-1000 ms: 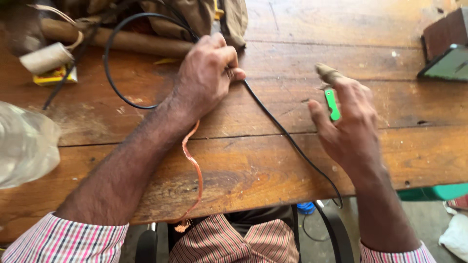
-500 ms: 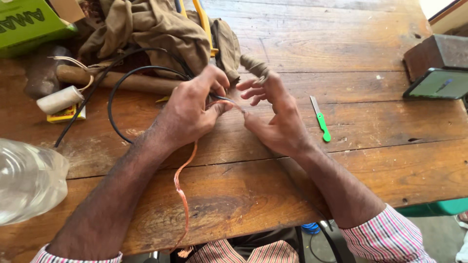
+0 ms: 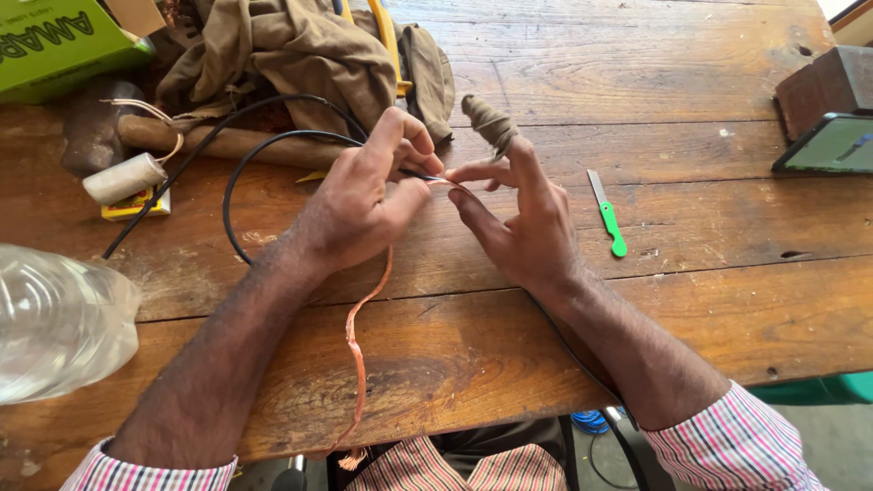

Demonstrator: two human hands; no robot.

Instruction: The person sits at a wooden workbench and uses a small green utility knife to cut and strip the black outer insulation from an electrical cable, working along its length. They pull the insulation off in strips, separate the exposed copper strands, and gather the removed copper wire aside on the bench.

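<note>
**Both hands pinching copper strand at end of black cable**

Landmark: green-handled knife (image 3: 608,216), lying flat on wooden table (image 3: 691,73).

Black cable (image 3: 238,164): thin, round, smooth matte sheath, loops in an arc well left of knife, runs up under the cloth heap. Its end sits at the fingertips, left of knife. From there a bare copper strand (image 3: 358,350) comes out: bright orange-pink, flat-ish, twisted, wavy; hangs down over table's near edge, tip frayed.

Left hand (image 3: 359,205), left of knife: thumb & forefinger pressed together, pinching cable end/copper where they meet; other fingers curled under. Right hand (image 3: 527,227), just left of knife, not touching it: thumb & forefinger tips nip the copper close to left hand's grip; remaining fingers spread & raised. One right finger wrapped in drab cloth binding (image 3: 489,123), sticks upward.

Knife: short narrow metal blade, bright green plastic handle, untouched.

Around, all left of knife: crumpled olive-brown cloth (image 3: 282,50) w/ yellow tool part poking out; wooden handle (image 3: 227,141) beneath cable; roll of whitish tape (image 3: 125,177) on small yellow item; green cardboard box (image 3: 55,41) far corner; clear plastic bottle (image 3: 55,323) at near edge. Right of knife: dark wood block (image 3: 832,82) w/ phone (image 3: 832,145) leaning on it.

Hands hide the exact strip point of the sheath. Table planks worn, scratched, knotty.
</note>
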